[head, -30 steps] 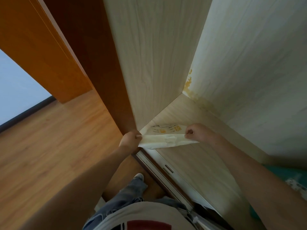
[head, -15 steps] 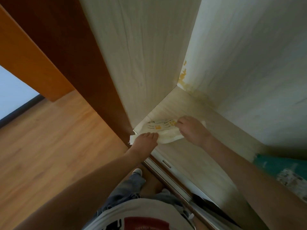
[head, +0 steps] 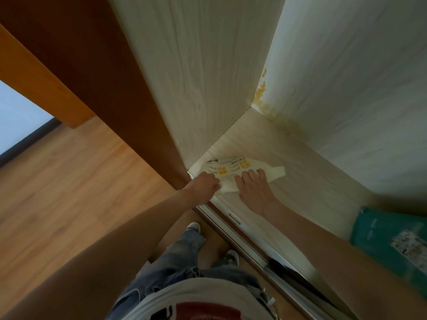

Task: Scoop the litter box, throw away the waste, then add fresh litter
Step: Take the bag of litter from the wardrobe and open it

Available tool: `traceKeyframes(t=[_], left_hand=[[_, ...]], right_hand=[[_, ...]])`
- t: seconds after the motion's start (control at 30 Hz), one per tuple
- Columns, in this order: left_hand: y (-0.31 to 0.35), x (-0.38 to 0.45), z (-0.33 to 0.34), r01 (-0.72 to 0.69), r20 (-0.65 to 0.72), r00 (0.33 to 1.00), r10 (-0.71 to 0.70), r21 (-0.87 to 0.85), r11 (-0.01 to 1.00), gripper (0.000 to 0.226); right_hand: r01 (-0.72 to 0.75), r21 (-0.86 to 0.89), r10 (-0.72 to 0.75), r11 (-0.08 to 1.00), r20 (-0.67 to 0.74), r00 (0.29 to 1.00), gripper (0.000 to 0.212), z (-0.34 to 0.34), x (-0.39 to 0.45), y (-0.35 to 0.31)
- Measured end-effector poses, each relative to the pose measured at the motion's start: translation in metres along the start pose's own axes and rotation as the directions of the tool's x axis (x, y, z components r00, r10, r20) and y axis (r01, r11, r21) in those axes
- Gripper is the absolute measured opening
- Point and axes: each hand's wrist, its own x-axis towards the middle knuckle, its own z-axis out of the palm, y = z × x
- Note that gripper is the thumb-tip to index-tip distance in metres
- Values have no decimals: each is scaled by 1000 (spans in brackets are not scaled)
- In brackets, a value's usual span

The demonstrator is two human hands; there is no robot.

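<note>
You see a cream bag [head: 245,173] printed with 2 yellow patches, lying on the pale wood-grain shelf [head: 307,181]; right of that bag sits a teal package [head: 390,239]; left, orange-brown flooring [head: 69,181].

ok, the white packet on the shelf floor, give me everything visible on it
The white packet is a flat, soft-looking pouch, cream-white with yellow patches and dark print too blurred to read. It lies flat on the pale wood-grain shelf floor, near the front left corner by the side panel, with a tab-like end pointing right. The left hand is at its left edge; whether it grips cannot be told. The right hand presses on its middle, fingers straight.
</note>
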Motion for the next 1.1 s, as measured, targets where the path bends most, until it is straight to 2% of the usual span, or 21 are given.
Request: traceKeyframes(t=[0.07,0.13,0.23,0.3,0.37,0.43,0.5,0.6,0.77,0.87,1.0,1.1], left_hand=[[-4,2,-1,-1,0,1000,1,72,997,33],[-4,-1,5,-5,-111,993,32,234,972,37],[5,-8,23,-3,-283,953,109,352,936,74],[7,-6,35,2,-255,961,104,384,923,91],[6,1,43,56,-222,974,41,415,908,96],[3,8,44,115,-221,975,-18,435,893,93],[0,16,43,142,-201,978,-60,423,895,90],[-6,26,43,141,-117,988,-102,397,907,89],[-10,24,50,47,71,995,-74,329,943,68],[-6,11,58,-3,71,997,-23,356,935,55],[2,-12,64,-46,65,998,24,361,931,54],[7,-28,60,-55,45,998,41,381,923,54]], right_hand=[[-19,-35,20,999,13,1000,33,-1,9,2],[15,-8,-15,1000,47,999,37,3,19,5],[74,9,-74,997,65,995,38,3,34,11],[84,30,-86,996,45,995,36,3,39,14],[93,56,-94,994,20,995,37,6,41,17],[94,65,-95,994,20,995,46,8,43,21],[45,76,-49,996,44,998,64,12,45,25],[-41,71,35,997,83,996,81,19,42,22],[-75,32,70,997,148,987,79,32,22,7],[-80,66,67,995,186,980,74,37,1,-5],[-58,119,58,991,8,998,85,28,-32,-17],[-56,121,69,991,-106,992,84,18,-48,-20]])
